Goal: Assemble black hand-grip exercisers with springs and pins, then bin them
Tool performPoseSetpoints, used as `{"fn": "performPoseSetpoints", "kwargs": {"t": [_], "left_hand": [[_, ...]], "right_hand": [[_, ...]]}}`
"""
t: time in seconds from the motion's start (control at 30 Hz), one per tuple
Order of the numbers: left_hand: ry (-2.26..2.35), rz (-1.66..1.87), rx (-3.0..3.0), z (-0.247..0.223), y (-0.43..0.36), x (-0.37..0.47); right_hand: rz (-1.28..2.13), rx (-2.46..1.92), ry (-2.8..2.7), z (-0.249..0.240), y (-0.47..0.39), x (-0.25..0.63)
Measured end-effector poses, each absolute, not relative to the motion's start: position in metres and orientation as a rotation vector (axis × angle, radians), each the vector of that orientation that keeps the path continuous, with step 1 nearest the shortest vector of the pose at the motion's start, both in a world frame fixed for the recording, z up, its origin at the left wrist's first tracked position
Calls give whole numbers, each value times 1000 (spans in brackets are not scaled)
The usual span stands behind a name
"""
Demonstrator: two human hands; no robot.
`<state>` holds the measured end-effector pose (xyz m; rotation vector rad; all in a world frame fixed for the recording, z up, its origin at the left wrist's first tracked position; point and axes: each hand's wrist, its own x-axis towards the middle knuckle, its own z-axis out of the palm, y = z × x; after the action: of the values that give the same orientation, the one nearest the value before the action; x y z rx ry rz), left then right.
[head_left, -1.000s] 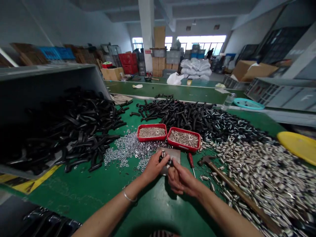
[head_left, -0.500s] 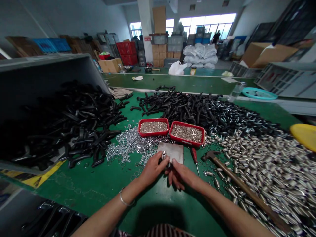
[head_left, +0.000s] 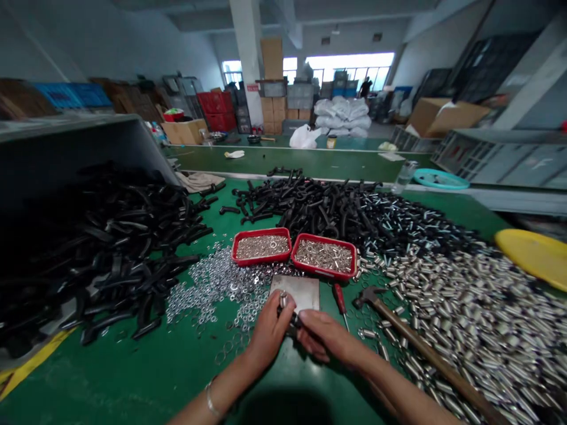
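Observation:
My left hand (head_left: 264, 335) is closed around a small shiny metal cylinder (head_left: 283, 300), whose top sticks up between thumb and fingers. A dark part (head_left: 294, 320) reaches from it towards my right hand (head_left: 322, 335); its far end is hidden by the fingers. The thumb and forefinger of my right hand pinch that dark part, with the other fingers curled below. Both hands are just over the near edge of a flat metal plate (head_left: 301, 289). Beyond the plate stand two red trays, one of tiny metal parts (head_left: 261, 260), the other of small pins (head_left: 325, 271).
Right of the plate lie a red-handled screwdriver (head_left: 339, 298) and a claw hammer (head_left: 411, 339), beside a heap of metal cylinders (head_left: 487, 313). Loose washers (head_left: 212, 283) are spread to the left. Black handles pile up behind the trays (head_left: 319, 203) and spill from a grey crate (head_left: 153, 141).
The view has tilted up and shifted right, so the table sits lower and further left. My hands still hold the piece together, and my right fingers have closed in on the dark part.

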<state>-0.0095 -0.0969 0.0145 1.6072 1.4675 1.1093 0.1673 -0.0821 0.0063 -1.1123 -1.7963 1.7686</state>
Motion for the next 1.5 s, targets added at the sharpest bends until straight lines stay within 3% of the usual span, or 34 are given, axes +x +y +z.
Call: {"fn": "performPoseSetpoints", "kwargs": {"t": [0.1, 0.23, 0.37, 0.53, 0.67, 0.8, 0.93, 1.03, 1.23, 1.33, 1.5], "left_hand": [[1363, 1099, 1698, 13, -92, -9], [1541, 1142, 1377, 7, -84, -7], [1495, 1154, 1578, 6, -84, -8], [1547, 1159, 1476, 9, -85, -8], [1490, 1175, 1696, 14, -84, -10], [1553, 1032, 1682, 16, -72, -10], [1571, 672, 1966, 8, -52, -5], [1641, 385, 2197, 11, -39, -2], [1551, 478, 2488, 49, 20, 14], [1524, 350, 2463, 54, 66, 32], [1557, 266, 2363, 39, 102, 45]], "right_hand": [[1955, -1004, -1641, 8, -77, 166], [1519, -1045, -1498, 11, -75, 160], [1992, -945, -1240, 4, -79, 157], [1838, -1025, -1362, 3, -79, 156], [2061, -868, -1353, 14, -74, 157], [1656, -996, -1434, 12, -70, 157], [1716, -1074, -1423, -7, -67, 162], [1411, -1218, -1713, -8, -67, 184], [1107, -1444, -1887, 13, -72, 260], [922, -1550, -1959, 10, -75, 293], [228, -1713, -2222, -16, -88, 343]]}}
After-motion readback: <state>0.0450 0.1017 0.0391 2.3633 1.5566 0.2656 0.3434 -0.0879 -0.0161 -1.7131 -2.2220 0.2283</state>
